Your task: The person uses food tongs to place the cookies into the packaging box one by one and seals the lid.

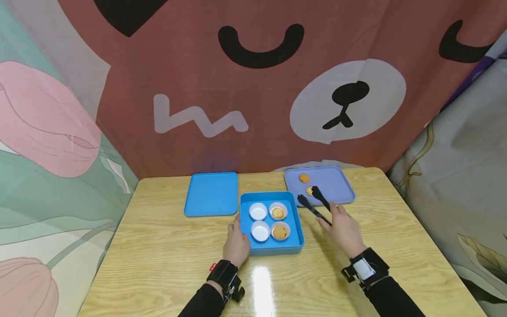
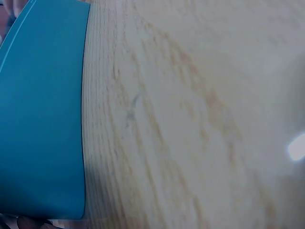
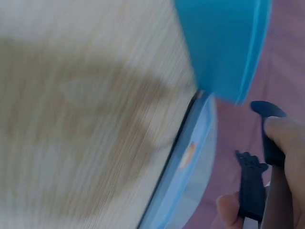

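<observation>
My right hand (image 1: 345,230) grips black tongs (image 1: 306,202), whose spread tips hang over the near part of a lavender tray (image 1: 336,185) with nothing visible pinched between them. Two cookies lie on that tray: a round brown cookie (image 1: 304,178) and a paler cookie (image 1: 310,191) close by the tips. With its fingers along the left wall, my left hand (image 1: 237,244) touches a blue box (image 1: 273,252). White paper cups stand inside; the right pair holds a flower-shaped cookie (image 1: 278,213) and a round cookie (image 1: 280,232), the left pair, such as this cup (image 1: 260,231), only white paper.
A flat blue lid or tray (image 1: 211,193) lies behind and left of the box. The wooden table (image 1: 166,264) ends at a printed bear curtain (image 1: 261,149). In the right wrist view the box wall (image 3: 224,47) stands beside the lavender tray's edge (image 3: 167,191).
</observation>
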A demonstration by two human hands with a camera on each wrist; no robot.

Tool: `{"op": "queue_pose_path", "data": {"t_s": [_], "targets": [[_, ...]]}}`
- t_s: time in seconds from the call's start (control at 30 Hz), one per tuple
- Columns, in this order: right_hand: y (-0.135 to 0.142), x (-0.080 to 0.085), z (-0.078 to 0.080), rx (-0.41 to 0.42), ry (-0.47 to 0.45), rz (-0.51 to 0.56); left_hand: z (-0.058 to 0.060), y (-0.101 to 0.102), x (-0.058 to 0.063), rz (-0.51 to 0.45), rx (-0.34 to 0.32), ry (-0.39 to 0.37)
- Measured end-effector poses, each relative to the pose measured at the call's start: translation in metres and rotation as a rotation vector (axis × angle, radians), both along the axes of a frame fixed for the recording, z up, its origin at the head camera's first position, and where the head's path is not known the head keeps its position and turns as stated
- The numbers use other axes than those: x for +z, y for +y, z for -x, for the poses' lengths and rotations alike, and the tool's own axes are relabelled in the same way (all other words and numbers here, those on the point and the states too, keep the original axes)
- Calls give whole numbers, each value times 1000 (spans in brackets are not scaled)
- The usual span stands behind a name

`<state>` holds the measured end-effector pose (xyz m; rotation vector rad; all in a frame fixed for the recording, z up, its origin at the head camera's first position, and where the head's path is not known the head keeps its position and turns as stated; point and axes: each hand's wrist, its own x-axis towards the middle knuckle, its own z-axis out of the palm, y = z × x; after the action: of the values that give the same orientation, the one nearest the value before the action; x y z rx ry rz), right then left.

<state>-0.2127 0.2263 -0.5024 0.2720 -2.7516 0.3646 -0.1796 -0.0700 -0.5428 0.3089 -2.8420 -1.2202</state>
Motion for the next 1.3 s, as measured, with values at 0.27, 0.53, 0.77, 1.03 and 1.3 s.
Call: {"op": "queue_pose_path", "data": {"t_s": [0.27, 0.53, 0.77, 1.03, 1.3], "targets": [[20, -14, 40, -83, -108, -67, -1, 0, -2, -16, 0, 4], [20, -20, 62, -99, -248, -81, -3, 1, -4, -13, 2, 5], [16, -24, 71, -107, -227, -89, -1, 1, -2, -18, -3, -10], [16, -24, 75, -80, -175, -87, 0, 1, 1, -9, -2, 3], [16, -22, 74, -72, -198, -111, 0, 0, 1, -4, 2, 12]]}}
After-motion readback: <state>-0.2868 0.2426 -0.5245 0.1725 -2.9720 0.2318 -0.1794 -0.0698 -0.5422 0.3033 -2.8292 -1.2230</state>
